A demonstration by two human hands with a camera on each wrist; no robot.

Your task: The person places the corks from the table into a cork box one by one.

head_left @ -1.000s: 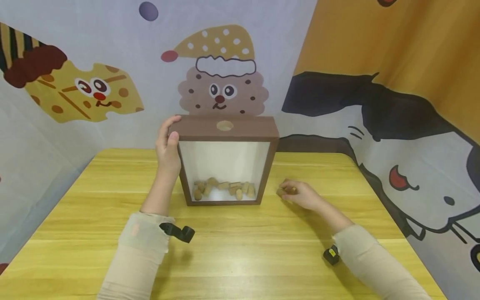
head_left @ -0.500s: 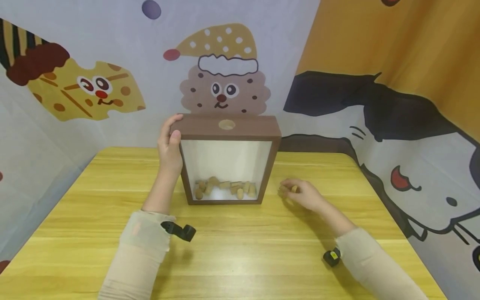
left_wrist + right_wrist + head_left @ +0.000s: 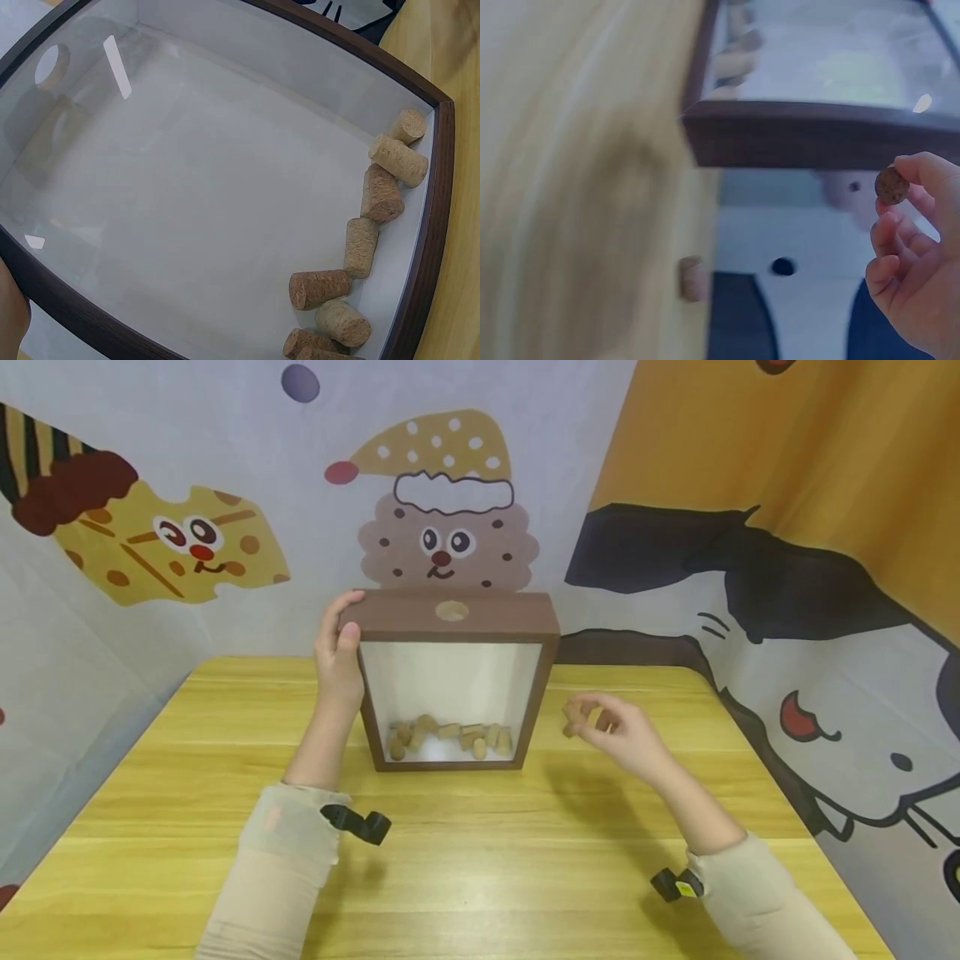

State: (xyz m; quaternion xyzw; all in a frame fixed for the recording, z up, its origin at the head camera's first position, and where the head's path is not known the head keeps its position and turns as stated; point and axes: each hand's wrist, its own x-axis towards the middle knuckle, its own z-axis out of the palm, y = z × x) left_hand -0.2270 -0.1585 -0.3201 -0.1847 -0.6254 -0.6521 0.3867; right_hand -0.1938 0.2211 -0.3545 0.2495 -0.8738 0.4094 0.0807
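My left hand (image 3: 339, 652) grips the upper left corner of a brown-framed box (image 3: 397, 620) with a clear front and a round hole in its top. Several corks (image 3: 382, 193) lie along the box's bottom, seen through the front. To the right of the box, my right hand (image 3: 622, 735) is raised above the table and pinches a cork (image 3: 892, 186) between thumb and fingertips. In the left wrist view only a sliver of the left hand shows at the left edge.
Another cork (image 3: 693, 279) stands on the wooden table (image 3: 465, 877), blurred in the right wrist view. A cloth with cartoon figures (image 3: 450, 543) hangs behind the table and on both sides.
My right hand has lifted off the tabletop with the cork between its fingers. The left hand has kept its grip on the box, which has not moved.
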